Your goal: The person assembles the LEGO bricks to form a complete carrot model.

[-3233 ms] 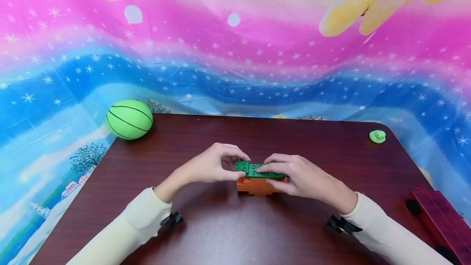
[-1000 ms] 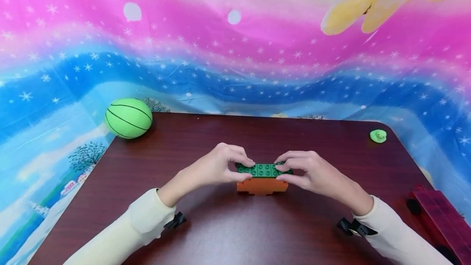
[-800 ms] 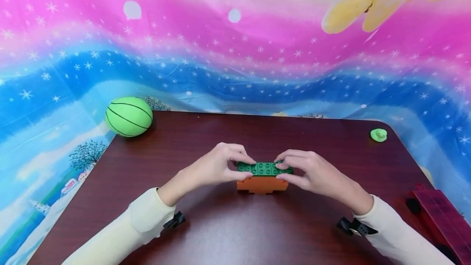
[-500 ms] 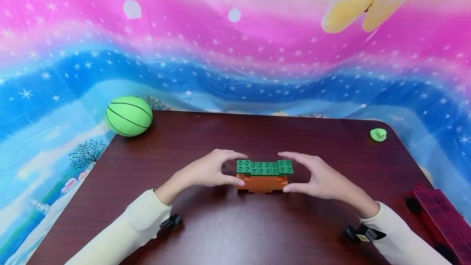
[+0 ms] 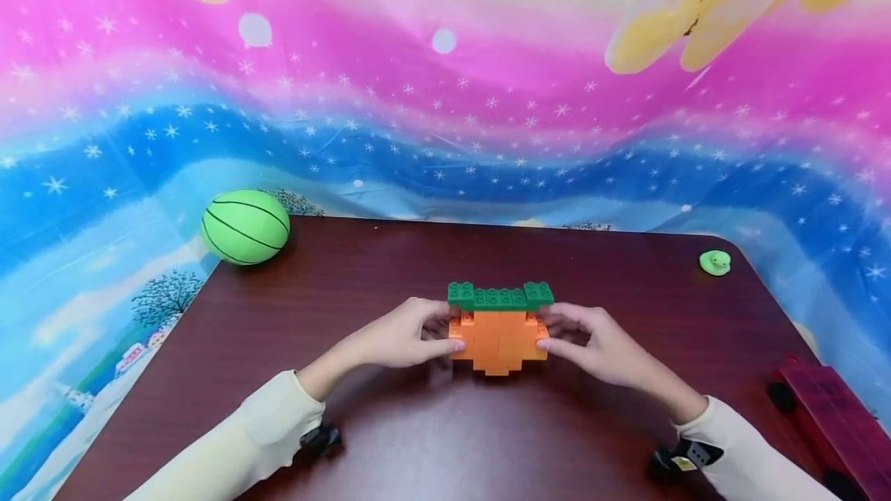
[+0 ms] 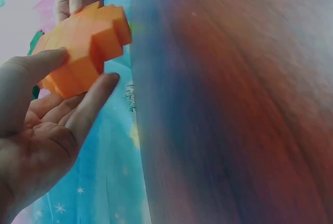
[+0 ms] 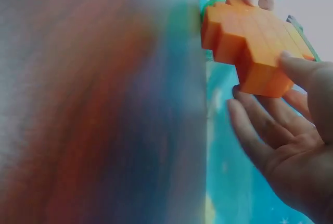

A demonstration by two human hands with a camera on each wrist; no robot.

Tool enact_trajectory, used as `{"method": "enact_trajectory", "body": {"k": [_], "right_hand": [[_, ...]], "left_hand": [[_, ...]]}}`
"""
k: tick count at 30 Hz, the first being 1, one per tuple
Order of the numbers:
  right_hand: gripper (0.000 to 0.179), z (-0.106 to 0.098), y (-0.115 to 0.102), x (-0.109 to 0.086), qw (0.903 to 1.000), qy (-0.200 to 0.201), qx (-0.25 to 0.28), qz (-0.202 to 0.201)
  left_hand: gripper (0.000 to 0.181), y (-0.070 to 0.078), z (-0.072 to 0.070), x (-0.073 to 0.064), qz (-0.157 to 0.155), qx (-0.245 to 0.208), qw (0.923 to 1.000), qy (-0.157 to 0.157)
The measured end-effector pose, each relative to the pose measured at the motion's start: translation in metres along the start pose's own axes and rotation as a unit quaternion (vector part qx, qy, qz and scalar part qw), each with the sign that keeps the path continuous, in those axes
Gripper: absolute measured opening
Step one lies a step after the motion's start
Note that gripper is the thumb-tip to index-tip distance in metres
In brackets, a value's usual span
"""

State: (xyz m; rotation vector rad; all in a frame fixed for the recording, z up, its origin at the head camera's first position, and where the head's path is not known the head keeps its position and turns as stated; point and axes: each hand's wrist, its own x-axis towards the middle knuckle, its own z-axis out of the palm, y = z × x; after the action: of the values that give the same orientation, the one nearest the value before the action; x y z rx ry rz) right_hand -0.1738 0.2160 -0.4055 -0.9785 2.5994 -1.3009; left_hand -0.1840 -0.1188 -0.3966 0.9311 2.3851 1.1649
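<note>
A stepped model of orange toy building bricks [image 5: 497, 339], topped with a row of green studded bricks [image 5: 500, 298], is upright between my hands in the head view. My left hand [image 5: 407, 333] grips its left side, thumb on the front face and fingers behind. My right hand [image 5: 599, 344] grips the right side the same way. Both wrist views show the orange model [image 6: 78, 52] with its narrow, stepped bottom off the tabletop. Some of my fingertips are hidden behind the bricks.
A green ball [image 5: 246, 227] with black lines sits at the table's back left corner. A small green toy duck [image 5: 715, 262] is at the back right. A translucent red toy vehicle [image 5: 835, 416] with black wheels lies along the right edge. Patterned cloth [image 5: 445, 122] hangs behind the table [image 5: 445, 454].
Earlier both hands pressed the green bricks on top. Then they spread apart and moved down to the orange sides. Now the model is raised, showing more of its orange front.
</note>
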Motion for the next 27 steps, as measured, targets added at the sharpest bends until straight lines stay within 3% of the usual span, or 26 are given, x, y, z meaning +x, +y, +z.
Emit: {"method": "enact_trajectory", "body": {"k": [5,7,11,15,19,24,27], "right_hand": [[0.048,-0.010,-0.012,0.007,0.9987,0.027,0.038,0.022],[0.056,-0.011,-0.018,0.010,0.9988,0.033,0.034,0.009],[0.074,-0.012,-0.027,0.014,0.9975,0.052,-0.022,-0.041],[0.078,-0.013,-0.040,0.016,0.9905,0.078,-0.090,-0.069],[0.076,-0.017,-0.049,0.016,0.9880,0.085,-0.111,-0.066],[0.075,-0.023,-0.051,0.019,0.9935,0.068,-0.074,-0.054],[0.073,-0.025,-0.048,0.022,0.9955,0.056,-0.058,-0.049]], "left_hand": [[0.051,0.005,-0.007,0.001,0.001,-0.075,0.9960,0.048],[0.053,0.007,-0.010,0.001,-0.003,-0.096,0.9938,0.056],[0.057,0.012,-0.014,0.001,0.001,-0.158,0.9855,0.060],[0.061,0.017,-0.018,-0.002,0.006,-0.199,0.9776,0.069],[0.061,0.023,-0.021,-0.004,0.016,-0.189,0.9790,0.074],[0.072,0.031,-0.023,-0.005,0.059,-0.096,0.9890,0.096],[0.077,0.033,-0.023,-0.003,0.092,-0.032,0.9887,0.114]]}}
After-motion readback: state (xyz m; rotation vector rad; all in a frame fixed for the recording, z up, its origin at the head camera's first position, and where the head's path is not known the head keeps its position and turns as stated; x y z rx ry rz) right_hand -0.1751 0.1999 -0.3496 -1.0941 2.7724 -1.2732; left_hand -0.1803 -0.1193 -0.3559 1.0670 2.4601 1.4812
